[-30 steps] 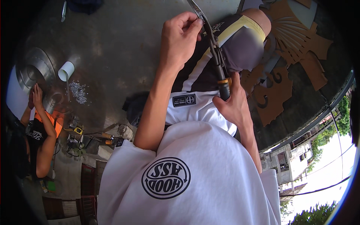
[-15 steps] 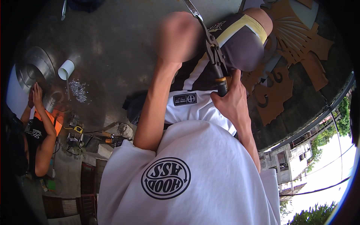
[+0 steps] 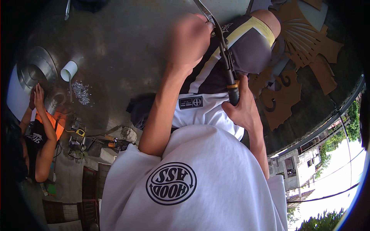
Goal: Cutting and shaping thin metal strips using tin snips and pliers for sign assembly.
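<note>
My right hand (image 3: 244, 107) is wrapped round the dark grip of a pair of metal snips (image 3: 226, 54), which has a yellow band near the handle. The snips point away from me, lying over my shorts, with their silver front end at the top edge of the view. Beside them, my left hand (image 3: 189, 40) looks closed like a fist, its fingertips close to the front of the snips. Most of that hand is blurred, and I cannot make out what it holds.
Brown cut-out sheets (image 3: 304, 38) lie on the dark surface at right. At left are a white cup (image 3: 69, 71) on its side, a heap of small silver bits (image 3: 81, 92) and a round metal piece (image 3: 46, 63). Another person's hands (image 3: 37, 98) are by that piece.
My left hand has shifted right and slightly toward me, nearer the snips. The snips have moved right and turned more edge-on, my right hand moving along with them.
</note>
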Demonstrator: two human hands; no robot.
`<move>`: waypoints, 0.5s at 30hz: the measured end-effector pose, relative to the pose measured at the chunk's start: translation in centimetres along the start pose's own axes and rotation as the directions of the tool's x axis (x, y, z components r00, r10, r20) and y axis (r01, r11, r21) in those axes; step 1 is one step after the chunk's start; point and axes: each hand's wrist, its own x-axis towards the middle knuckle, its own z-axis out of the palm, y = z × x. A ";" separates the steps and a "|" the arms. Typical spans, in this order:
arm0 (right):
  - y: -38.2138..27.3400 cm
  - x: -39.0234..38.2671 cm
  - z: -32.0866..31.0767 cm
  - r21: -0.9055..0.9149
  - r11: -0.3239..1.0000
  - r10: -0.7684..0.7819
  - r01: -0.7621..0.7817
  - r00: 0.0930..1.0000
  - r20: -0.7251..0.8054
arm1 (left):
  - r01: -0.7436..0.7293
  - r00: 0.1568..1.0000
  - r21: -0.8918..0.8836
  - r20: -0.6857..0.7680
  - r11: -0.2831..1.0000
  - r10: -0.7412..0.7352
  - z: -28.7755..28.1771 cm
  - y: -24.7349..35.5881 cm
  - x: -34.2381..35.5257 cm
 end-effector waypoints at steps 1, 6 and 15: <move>0.0 -0.1 0.1 -0.015 1.000 -0.007 0.007 1.000 -0.016 | 0.000 1.000 0.017 -0.004 1.000 0.001 0.0 0.1 0.0; -0.4 -0.1 0.1 -0.060 0.997 0.048 -0.048 0.999 0.002 | -0.006 1.000 0.027 0.006 1.000 0.006 0.0 -0.2 0.2; 0.1 0.0 0.5 -0.024 0.999 0.023 -0.024 0.999 -0.042 | 0.109 0.992 -0.160 0.076 0.981 -0.098 -2.6 -0.9 4.3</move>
